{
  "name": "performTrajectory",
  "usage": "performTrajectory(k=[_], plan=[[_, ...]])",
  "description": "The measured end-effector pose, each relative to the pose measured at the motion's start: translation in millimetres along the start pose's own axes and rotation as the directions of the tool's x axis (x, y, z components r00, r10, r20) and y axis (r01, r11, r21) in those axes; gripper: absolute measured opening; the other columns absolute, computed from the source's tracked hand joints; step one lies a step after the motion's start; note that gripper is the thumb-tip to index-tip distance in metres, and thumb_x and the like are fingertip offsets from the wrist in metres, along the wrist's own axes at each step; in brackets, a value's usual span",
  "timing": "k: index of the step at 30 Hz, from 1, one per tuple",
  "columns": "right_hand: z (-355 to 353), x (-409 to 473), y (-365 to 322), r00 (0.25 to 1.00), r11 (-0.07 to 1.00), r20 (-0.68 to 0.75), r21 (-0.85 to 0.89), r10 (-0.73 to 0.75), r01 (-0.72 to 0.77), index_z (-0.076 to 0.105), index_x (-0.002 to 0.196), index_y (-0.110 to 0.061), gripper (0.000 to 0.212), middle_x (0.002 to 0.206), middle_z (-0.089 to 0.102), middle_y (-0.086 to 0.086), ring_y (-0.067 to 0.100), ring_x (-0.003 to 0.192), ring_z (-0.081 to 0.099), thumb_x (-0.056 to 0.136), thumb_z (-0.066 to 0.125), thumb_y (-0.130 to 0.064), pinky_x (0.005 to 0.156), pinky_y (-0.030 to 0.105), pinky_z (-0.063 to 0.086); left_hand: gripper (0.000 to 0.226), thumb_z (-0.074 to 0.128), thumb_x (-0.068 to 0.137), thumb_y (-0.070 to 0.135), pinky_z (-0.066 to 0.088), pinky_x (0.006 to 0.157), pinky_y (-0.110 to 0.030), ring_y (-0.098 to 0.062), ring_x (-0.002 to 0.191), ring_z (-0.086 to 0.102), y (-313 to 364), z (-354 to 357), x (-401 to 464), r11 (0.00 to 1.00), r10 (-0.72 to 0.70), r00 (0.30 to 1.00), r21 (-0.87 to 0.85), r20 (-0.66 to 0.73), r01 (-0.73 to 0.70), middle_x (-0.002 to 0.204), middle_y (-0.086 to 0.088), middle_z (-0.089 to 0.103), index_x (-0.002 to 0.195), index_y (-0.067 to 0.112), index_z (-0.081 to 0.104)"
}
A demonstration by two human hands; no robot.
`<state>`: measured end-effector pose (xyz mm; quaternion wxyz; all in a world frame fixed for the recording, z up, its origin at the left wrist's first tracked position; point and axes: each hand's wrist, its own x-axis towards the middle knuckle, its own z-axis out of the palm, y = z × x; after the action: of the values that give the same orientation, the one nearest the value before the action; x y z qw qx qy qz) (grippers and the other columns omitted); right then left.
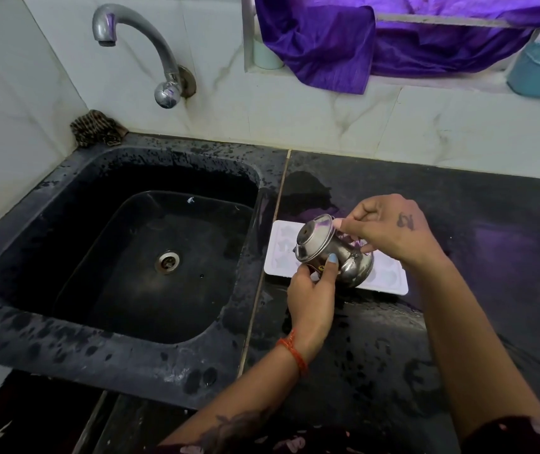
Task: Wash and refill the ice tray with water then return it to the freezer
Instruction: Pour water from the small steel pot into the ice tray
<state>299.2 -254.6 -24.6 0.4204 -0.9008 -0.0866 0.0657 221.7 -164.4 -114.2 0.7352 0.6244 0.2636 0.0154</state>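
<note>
Both hands (311, 290) (389, 224) grip the tilted steel pot (331, 249); pour slowly, filling each tray (389, 278) pocket evenly.

white ice tray (281, 257), flat on wet counter (458, 224)

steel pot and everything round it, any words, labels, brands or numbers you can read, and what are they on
No text here can be read.
Steel pot: a small yellow and red sticker shows by the left hand, mostly hidden and too blurred to read.
Right hand: a dark tattoo mark on its back, not legible as a letter or number.
Ice tray, tap, sink: no print visible.
</note>
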Motion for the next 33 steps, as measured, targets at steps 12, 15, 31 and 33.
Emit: performTrajectory(k=[12,15,31,33], plan=[[-9,-5,13,0.993,0.966,0.014,0.23,0.114,-0.114,0.069,0.069,-0.009,0.012,0.064,0.068,0.001,0.014,0.069,0.067,0.077,0.075,-0.016,0.068,0.035,0.059,0.061,0.051,0.067,0.07,0.051,0.089,-0.038,-0.012,0.095,0.063,-3,7,1,0.958,0.188,0.977,0.238,-0.095,-0.161,0.105,0.003,0.066,0.103,0.022,0.063],[-12,-8,18,0.993,0.957,0.013,0.263,0.121,-0.12,0.069,0.071,-0.007,0.012,0.065,0.069,0.004,0.014,0.07,0.067,0.078,0.074,-0.016,0.069,0.035,0.059,0.041,0.062,0.082,0.053,0.05,0.089,-0.034,-0.012,0.094,0.062,-4,9,2,0.955,0.182,0.979,0.253,-0.088,-0.155,0.107,0.002,0.064,0.104,0.019,0.062],[-24,-19,23,0.996,0.997,-0.057,0.047,0.066,-0.064,0.07,0.064,-0.019,0.018,0.062,0.071,-0.001,0.025,0.068,0.071,0.074,0.077,-0.033,0.074,0.046,0.058,0.01,0.062,0.089,0.035,0.053,0.092,-0.042,-0.012,0.092,0.065,-11,27,-10,0.999,0.035,0.999,0.038,0.024,-0.036,0.091,0.009,0.068,0.08,0.03,0.061],[-24,-19,23,0.997,0.999,-0.059,0.023,0.046,-0.045,0.07,0.065,-0.019,0.019,0.061,0.071,-0.001,0.023,0.067,0.071,0.074,0.077,-0.034,0.074,0.045,0.058,0.011,0.062,0.089,0.035,0.052,0.093,-0.043,-0.013,0.093,0.066,-12,28,-10,1.0,0.021,1.0,0.016,0.02,-0.021,0.091,0.009,0.069,0.08,0.029,0.062]])
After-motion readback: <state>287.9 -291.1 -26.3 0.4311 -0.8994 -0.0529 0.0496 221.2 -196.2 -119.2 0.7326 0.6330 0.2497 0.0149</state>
